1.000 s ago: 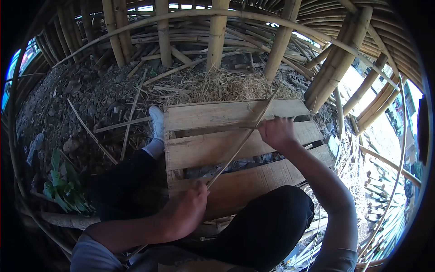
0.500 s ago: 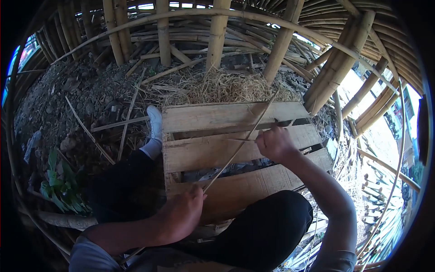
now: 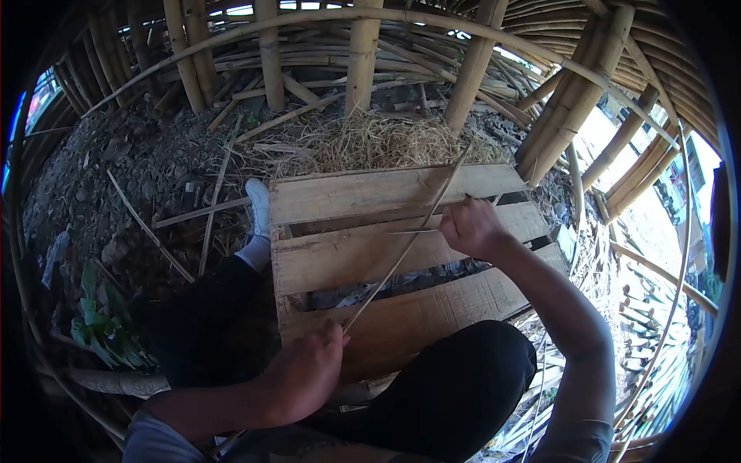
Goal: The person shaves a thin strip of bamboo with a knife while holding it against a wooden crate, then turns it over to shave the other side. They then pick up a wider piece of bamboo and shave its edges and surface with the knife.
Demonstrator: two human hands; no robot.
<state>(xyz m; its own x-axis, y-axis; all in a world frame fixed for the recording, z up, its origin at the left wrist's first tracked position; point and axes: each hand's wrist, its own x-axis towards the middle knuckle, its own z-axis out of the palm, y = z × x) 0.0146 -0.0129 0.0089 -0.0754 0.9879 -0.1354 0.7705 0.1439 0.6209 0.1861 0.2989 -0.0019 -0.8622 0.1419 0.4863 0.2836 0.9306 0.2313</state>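
My left hand (image 3: 307, 369) is closed round the lower end of a long, thin bamboo strip (image 3: 390, 273). The strip slants up and away over a low table of wooden planks (image 3: 340, 194), its far end near the straw. In my right hand (image 3: 475, 229), the fingers are wrapped round a knife (image 3: 409, 231). Its narrow blade points left and crosses the strip around the strip's middle; the handle is mostly hidden in the fist.
Dry straw (image 3: 386, 143) lies behind the planks, before upright bamboo posts (image 3: 360, 65). Loose sticks (image 3: 150, 225) and green leaves (image 3: 108, 332) are on the ground at left. My knee (image 3: 471, 370) juts up at the near edge, and cut bamboo pieces (image 3: 648, 332) lie at right.
The knife blade now looks brighter and a little flatter, and my right hand has shifted slightly. Both hands keep their holds; the whole view has moved a little.
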